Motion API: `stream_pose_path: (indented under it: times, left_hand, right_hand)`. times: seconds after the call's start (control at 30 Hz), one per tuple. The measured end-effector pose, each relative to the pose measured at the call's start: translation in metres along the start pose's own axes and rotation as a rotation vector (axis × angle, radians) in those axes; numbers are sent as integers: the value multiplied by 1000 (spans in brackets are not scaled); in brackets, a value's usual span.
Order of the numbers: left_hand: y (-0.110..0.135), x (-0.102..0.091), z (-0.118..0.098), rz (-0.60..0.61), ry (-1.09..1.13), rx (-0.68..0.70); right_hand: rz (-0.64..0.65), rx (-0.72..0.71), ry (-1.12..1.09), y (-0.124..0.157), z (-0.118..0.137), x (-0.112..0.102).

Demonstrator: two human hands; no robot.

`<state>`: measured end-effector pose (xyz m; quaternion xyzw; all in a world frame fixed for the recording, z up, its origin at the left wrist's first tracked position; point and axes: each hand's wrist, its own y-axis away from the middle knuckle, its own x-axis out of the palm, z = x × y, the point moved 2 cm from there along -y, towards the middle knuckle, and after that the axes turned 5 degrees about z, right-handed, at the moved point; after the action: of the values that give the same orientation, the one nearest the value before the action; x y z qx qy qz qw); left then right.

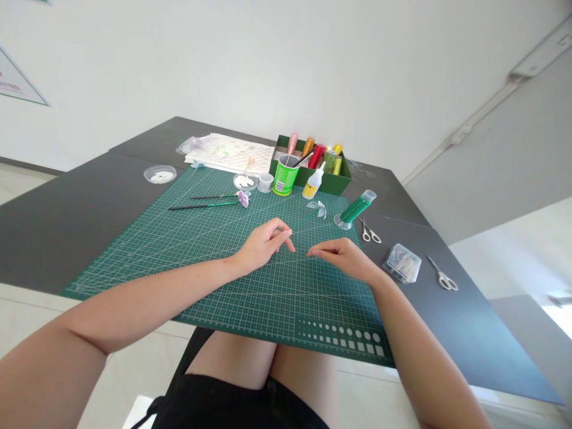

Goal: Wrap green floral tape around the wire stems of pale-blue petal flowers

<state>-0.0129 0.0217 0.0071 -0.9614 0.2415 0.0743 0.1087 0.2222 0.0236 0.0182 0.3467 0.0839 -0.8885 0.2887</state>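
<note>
My left hand (263,245) is over the middle of the green cutting mat (250,298), with thumb and forefinger pinched on a thin green stem (304,219). Pale blue-grey leaves (319,208) sit at the stem's far end, pointing right and away from me. To the right, a short gap apart, my right hand (337,256) has its thumb and fingertips pressed together; whatever lies in that pinch is too small to make out. Beyond the right hand, a spool of green thread (356,207) leans on a clear round base.
At the back stand a green box (330,183) of coloured tubes, a green tin (285,177) with brushes and a glue bottle (313,182). Two dark sticks, one near a purple flower (243,198), lie left. Scissors (442,280) and a plastic case (403,263) lie right.
</note>
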Motion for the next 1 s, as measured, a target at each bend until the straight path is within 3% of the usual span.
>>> stream_pose_path:
  times: [0.37, 0.63, 0.8, 0.93, 1.0]
  left_hand:
    - [-7, -11, 10, -113, -120, -94]
    - [-11, -15, 13, -104, -163, -162]
    - [-9, -10, 10, -30, -263, -116]
    - [-3, -2, 8, 114, -366, -103]
    - [0, 2, 7, 193, -404, -87]
  right_hand:
    - [211, 90, -38, 8, 9, -3]
    - [241, 48, -75, 14, 17, -10]
    - [315, -40, -124, 17, 30, -5]
    - [369, -128, -168, 21, 40, -1]
    - [338, -177, -197, 23, 43, -2]
